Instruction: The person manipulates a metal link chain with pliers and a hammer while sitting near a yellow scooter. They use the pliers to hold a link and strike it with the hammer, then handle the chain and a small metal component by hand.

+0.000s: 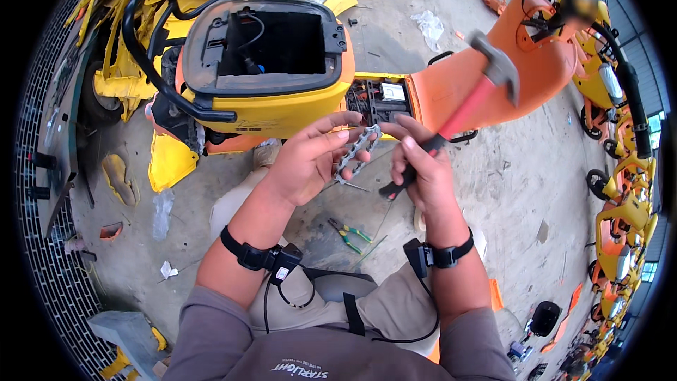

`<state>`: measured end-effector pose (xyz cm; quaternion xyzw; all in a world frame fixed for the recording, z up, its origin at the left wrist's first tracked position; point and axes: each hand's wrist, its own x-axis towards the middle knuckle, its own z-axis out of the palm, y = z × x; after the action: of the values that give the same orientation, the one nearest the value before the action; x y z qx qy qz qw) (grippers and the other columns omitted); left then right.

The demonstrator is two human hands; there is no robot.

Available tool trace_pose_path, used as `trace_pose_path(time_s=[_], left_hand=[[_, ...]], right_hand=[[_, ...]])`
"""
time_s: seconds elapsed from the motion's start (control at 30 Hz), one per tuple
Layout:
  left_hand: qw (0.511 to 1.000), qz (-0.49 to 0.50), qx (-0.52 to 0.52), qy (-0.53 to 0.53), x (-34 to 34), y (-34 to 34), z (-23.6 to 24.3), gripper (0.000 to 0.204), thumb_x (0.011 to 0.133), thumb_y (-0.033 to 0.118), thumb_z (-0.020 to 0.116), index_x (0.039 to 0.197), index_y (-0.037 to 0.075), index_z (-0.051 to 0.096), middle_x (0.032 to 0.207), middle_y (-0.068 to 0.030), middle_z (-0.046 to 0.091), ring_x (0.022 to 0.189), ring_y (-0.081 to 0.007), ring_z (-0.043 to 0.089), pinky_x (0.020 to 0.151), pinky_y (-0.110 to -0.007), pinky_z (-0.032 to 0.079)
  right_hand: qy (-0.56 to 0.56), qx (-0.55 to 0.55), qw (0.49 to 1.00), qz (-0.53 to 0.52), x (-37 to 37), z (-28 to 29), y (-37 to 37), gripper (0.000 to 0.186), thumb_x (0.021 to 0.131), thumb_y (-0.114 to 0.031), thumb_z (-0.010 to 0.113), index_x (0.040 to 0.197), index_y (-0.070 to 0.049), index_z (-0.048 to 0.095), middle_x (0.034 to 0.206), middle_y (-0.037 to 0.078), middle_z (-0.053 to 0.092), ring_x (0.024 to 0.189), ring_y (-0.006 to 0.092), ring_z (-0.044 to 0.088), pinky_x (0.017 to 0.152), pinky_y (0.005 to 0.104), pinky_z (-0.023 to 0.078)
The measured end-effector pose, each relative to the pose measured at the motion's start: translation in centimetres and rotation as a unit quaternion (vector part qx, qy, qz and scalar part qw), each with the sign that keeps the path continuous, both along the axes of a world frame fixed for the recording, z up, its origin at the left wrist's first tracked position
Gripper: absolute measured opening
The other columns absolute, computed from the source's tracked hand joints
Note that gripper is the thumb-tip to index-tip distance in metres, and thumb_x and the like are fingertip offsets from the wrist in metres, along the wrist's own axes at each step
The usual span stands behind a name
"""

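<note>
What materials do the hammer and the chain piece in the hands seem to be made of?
The hammer: a dull grey head, likely steel; the red handle with a black grip looks like coated fibreglass or plastic, hard to tell. The chain piece, held by both hands: grey metal links, matte and somewhat worn, probably steel.

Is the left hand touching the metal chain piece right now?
Touching. The head view shows the left hand with its fingers closed round the grey chain piece; the right hand grips the hammer.
</note>
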<state>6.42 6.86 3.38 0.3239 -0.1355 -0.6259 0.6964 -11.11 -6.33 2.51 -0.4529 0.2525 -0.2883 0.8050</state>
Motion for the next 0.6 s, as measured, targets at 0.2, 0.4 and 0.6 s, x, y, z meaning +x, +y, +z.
trace_pose_path(time_s=[0.2, 0.4, 0.6], left_hand=[[0.999, 0.004, 0.029, -0.011, -1.0, -1.7, -0.4, 0.032, 0.103, 0.015, 0.049, 0.131, 0.001, 0.056, 0.114, -0.0105, 0.065, 0.096, -0.02, 0.067, 0.071, -0.031, 0.054], [0.987, -0.08, 0.111, -0.081, -0.6, -3.0, -1.4, 0.031, 0.105, 0.026, 0.049, 0.117, 0.0, 0.061, 0.095, -0.0065, 0.064, 0.083, -0.0167, 0.063, 0.073, -0.032, 0.053], [0.984, -0.138, 0.11, -0.021, -1.0, -4.4, -2.2, 0.039, 0.107, 0.035, 0.045, 0.114, 0.0, 0.062, 0.091, -0.0062, 0.064, 0.079, -0.017, 0.063, 0.077, -0.032, 0.053]], right_hand=[[0.083, 0.024, 0.992, 0.095, 1.4, -0.7, -1.8, 0.037, 0.094, -0.02, 0.07, 0.12, 0.004, 0.06, 0.079, 0.003, 0.063, 0.059, 0.0067, 0.052, 0.046, 0.0215, 0.044], [0.124, -0.022, 0.986, 0.109, 1.2, -1.1, -3.5, 0.027, 0.092, -0.016, 0.074, 0.109, 0.002, 0.063, 0.08, 0.002, 0.062, 0.058, 0.0064, 0.053, 0.046, 0.0212, 0.043], [0.195, -0.068, 0.972, 0.113, 0.0, -1.2, -4.6, 0.029, 0.094, -0.02, 0.072, 0.111, 0.002, 0.064, 0.076, 0.0, 0.06, 0.054, 0.0056, 0.049, 0.045, 0.0217, 0.039]])
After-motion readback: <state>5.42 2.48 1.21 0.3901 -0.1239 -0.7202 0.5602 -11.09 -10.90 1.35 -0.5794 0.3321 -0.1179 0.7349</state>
